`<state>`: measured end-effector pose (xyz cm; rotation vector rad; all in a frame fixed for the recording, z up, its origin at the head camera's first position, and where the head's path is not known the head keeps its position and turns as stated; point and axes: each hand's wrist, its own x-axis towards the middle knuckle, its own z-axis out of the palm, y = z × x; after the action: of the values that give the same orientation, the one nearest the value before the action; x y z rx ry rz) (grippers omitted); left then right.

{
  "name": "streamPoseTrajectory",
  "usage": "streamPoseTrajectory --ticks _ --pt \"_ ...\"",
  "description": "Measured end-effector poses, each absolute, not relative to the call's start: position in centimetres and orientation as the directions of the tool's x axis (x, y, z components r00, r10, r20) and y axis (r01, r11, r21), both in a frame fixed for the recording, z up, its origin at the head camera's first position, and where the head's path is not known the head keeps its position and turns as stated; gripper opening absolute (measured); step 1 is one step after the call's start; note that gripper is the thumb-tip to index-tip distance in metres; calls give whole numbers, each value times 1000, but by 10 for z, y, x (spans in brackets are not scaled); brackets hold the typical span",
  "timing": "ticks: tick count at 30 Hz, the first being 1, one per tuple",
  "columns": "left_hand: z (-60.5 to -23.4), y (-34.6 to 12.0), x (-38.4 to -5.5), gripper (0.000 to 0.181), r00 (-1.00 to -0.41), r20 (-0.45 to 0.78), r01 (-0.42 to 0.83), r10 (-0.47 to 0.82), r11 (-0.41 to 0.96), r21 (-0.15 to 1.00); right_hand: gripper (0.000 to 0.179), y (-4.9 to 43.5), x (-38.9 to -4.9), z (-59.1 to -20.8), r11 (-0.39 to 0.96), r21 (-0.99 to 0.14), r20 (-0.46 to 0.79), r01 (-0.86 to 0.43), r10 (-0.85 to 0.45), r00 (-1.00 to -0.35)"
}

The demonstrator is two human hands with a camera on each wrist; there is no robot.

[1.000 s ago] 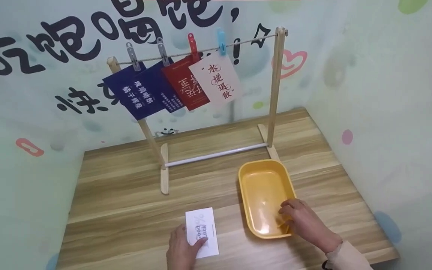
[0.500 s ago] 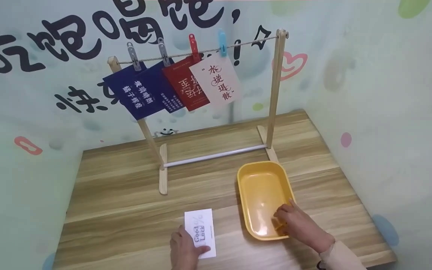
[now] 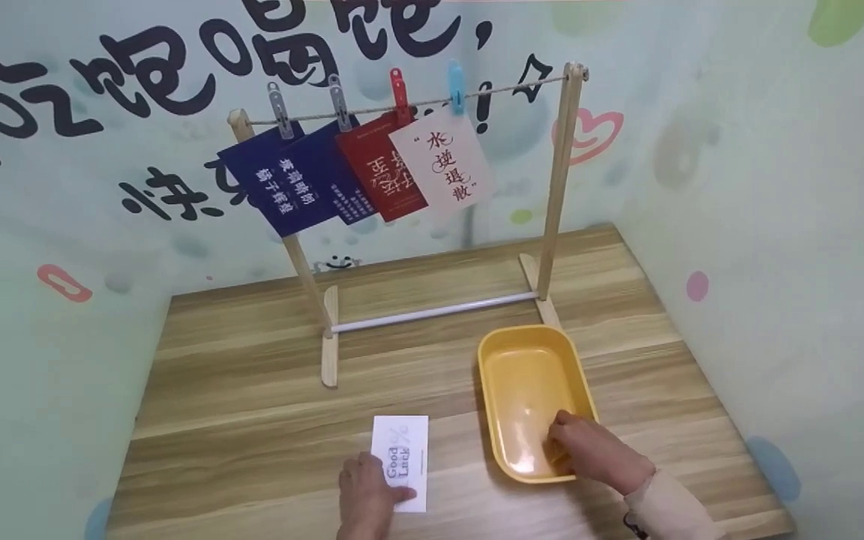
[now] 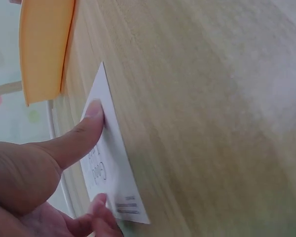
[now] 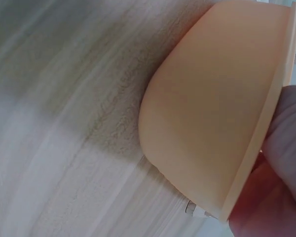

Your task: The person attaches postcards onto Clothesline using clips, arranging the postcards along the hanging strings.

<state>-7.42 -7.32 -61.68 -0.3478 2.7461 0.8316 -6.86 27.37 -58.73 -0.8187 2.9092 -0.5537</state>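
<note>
A white card printed "Good Luck" (image 3: 400,442) lies flat on the wooden table. My left hand (image 3: 367,491) rests at its left side, with the thumb laid straight across the card and the fingers by its edge; the left wrist view shows the thumb (image 4: 84,136) pressing on the card. My right hand (image 3: 589,450) reaches over the right rim of a yellow tray (image 3: 503,461), fingers bent down inside near a small yellowish shape. Its fingertips are hidden, so a hold cannot be made out. In the right wrist view the tray's outer wall (image 5: 202,98) covers most of the fingers.
Behind stands a wooden rack (image 3: 556,187) with a cord, where two grey clothespins, a red clothespin (image 3: 400,94) and a light blue clothespin (image 3: 456,88) hold blue, red and white cards. A white rod (image 3: 436,311) joins its feet. Printed walls enclose the table.
My right hand has shifted slightly left and down inside the tray, its fingers drawing closer together. The left hand stays on the card, its thumb a little lower. The view has shifted slightly.
</note>
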Motion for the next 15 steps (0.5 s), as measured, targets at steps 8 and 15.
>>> streamPoseTrajectory --ticks 8,15 --pt "-612 -82 -85 77 -944 -271 -299 -188 832 467 30 277 -71 -580 787 -395 -56 -473 -535 -843" --pt "-613 -92 -92 79 -940 -303 -289 -160 844 452 36 278 -71 -584 790 -306 -13 -531 -562 -827"
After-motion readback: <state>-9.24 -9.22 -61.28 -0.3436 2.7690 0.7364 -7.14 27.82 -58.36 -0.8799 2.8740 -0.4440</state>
